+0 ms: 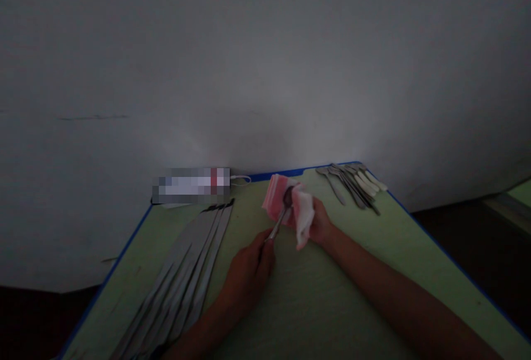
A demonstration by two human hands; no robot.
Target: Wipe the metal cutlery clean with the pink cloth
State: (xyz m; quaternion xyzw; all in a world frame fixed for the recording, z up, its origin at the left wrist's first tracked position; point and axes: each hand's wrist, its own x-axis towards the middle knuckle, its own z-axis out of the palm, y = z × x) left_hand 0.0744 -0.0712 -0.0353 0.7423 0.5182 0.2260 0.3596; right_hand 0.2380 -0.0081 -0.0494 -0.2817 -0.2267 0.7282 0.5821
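Observation:
Near the middle of the table, my left hand (253,263) grips a metal spoon (279,224) by its handle, the bowl end pointing away from me. The spoon's bowl lies against a pink and white cloth (305,213). My right hand (321,222) is closed on that cloth from the right side, its fingers mostly covered by the folds. Cloth and spoon are held up above the tabletop.
The green table (323,293) has a blue edge and meets a grey wall (265,72). Several spoons (352,186) lie at the back right, some with white handles. Long flat grey strips (178,277) run along the left. A pixelated box-like object (191,186) with a white cable (243,179) is at the back left.

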